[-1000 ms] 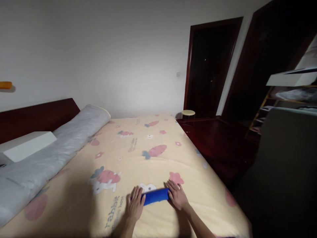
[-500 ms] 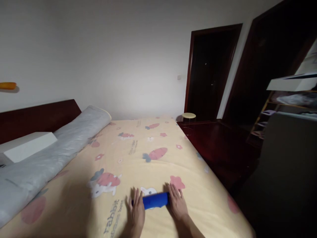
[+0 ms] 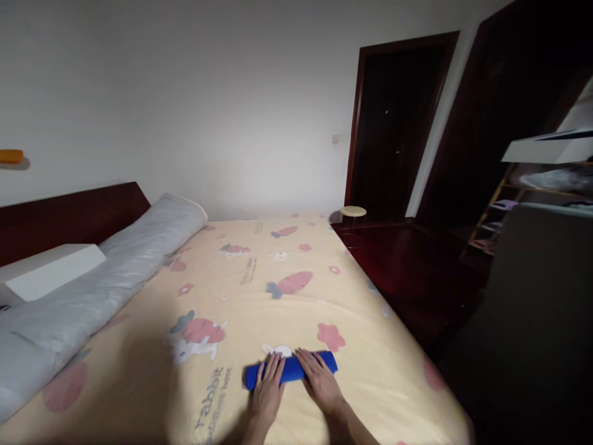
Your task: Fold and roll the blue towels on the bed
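A rolled-up blue cloth (image 3: pixel 291 369) lies crosswise on the patterned bed sheet (image 3: pixel 296 321), close to me. My left hand (image 3: pixel 270 384) rests flat over its left part, fingers stretched forward across the roll. On the right part lies my right hand (image 3: pixel 320 382), likewise with its fingers extended over the top. Both ends of the roll stick out beyond the hands. Neither hand is wrapped round it; the palms and fingers touch it from above. The underside of the roll is hidden.
Along the left runs a rolled grey quilt (image 3: pixel 139 253) with a white box (image 3: pixel 55 269) on it, before a dark headboard (image 3: pixel 69 213). A round stool (image 3: pixel 353 211) stands past the bed's far right corner. A shelf rack (image 3: pixel 495 216) is at the right.
Both hands have shifted inward from the ends of the blue roll and now lie on top of it. The roll's ends have come into sight. The camera view has moved slightly.
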{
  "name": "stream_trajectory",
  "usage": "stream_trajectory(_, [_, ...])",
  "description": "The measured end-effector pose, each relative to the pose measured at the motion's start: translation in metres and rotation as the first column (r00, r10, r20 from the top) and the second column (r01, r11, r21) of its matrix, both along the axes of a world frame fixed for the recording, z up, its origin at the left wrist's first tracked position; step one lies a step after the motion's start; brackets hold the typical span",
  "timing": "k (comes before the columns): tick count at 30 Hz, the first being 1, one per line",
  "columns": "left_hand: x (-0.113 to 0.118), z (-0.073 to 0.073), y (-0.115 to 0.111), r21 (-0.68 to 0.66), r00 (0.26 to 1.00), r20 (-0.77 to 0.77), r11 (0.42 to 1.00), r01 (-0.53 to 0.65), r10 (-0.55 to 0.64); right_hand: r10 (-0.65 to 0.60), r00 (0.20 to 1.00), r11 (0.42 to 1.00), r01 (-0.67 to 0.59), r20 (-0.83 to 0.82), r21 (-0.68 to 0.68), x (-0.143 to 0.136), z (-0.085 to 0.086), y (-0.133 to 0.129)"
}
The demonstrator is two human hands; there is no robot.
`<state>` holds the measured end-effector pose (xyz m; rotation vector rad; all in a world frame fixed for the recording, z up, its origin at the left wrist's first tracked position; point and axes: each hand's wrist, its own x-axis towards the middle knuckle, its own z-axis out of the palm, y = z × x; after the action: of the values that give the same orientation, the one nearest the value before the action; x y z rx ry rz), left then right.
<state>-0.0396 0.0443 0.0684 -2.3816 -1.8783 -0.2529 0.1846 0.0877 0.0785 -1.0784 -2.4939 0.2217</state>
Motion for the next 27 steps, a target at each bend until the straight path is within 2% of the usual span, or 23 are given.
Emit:
stream_trajectory(11, [-0.054, 0.004, 0.012, -0.024, 0.997, -0.071, 1.0, 0.001, -0.003, -0.083, 0.995, 0.994, 0.087, 0.057, -0.066, 0.04, 0.006, 0.019])
stream_trajectory(18, [-0.068, 0.017, 0.006, -0.144, 0.99, -0.098, 0.983, -0.114, 0.1, -0.146, 0.984, 0.982, 0.157, 0.106, -0.107, 0.057, -0.008, 0.024])
stream_trajectory(22, [-0.078, 0.017, -0.001, -0.207, 0.981, -0.103, 0.961, -0.184, 0.166, -0.174, 0.979, 0.977, 0.185, 0.107, -0.106, 0.066, -0.017, 0.026])
stream_trajectory(27, [-0.09, 0.019, -0.009, -0.281, 0.985, -0.058, 0.945, -0.169, 0.16, -0.209, 0.971, 0.974, 0.218, 0.112, -0.065, 0.083, -0.024, 0.024])
